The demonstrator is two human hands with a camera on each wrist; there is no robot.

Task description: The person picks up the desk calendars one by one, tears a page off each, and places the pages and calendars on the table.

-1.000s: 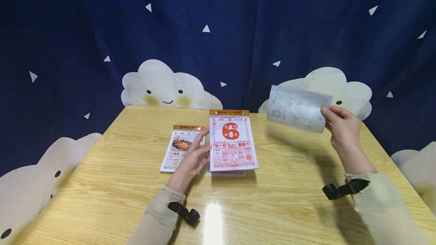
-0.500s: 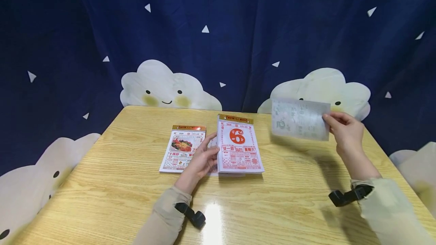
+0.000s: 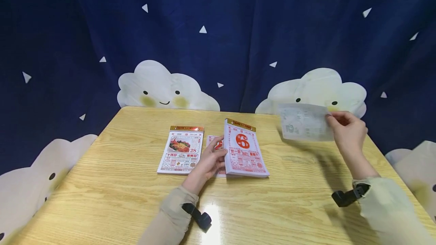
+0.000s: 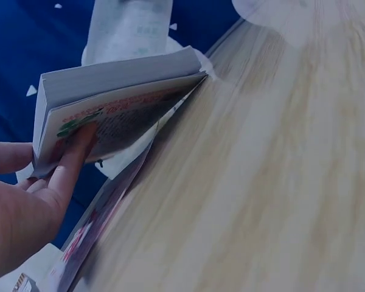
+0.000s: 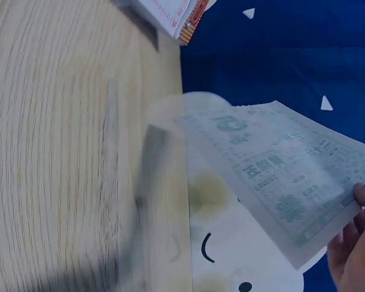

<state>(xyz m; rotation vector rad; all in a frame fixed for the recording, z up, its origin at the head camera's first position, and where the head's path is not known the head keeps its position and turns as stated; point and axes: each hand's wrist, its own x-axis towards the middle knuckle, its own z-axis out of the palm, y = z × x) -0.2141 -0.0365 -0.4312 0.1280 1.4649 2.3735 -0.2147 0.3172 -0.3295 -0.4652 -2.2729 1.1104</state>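
Observation:
My left hand [image 3: 210, 162] grips the left edge of a thick tear-off calendar [image 3: 246, 152], its top page showing a red 6. In the left wrist view the calendar [image 4: 121, 82] is tilted up off the table, thumb on one side and fingers beneath its back. Under it lies a loose red-printed page [image 3: 210, 141], partly covered by the calendar and hand. My right hand [image 3: 351, 131] pinches the end of a thin calendar page [image 3: 304, 122], held in the air with its back showing; green print [image 5: 289, 164] appears on it in the right wrist view.
A second, smaller calendar [image 3: 180, 152] with a food picture and a 28 lies left of the left hand. Wooden table [image 3: 112, 199] under everything. Behind its far edge hangs a dark blue curtain [image 3: 238, 41] with clouds.
The left hand has shifted the calendar rightward and tilted it, baring more of the loose page below. The right hand has lowered its torn page slightly and moved it a little right.

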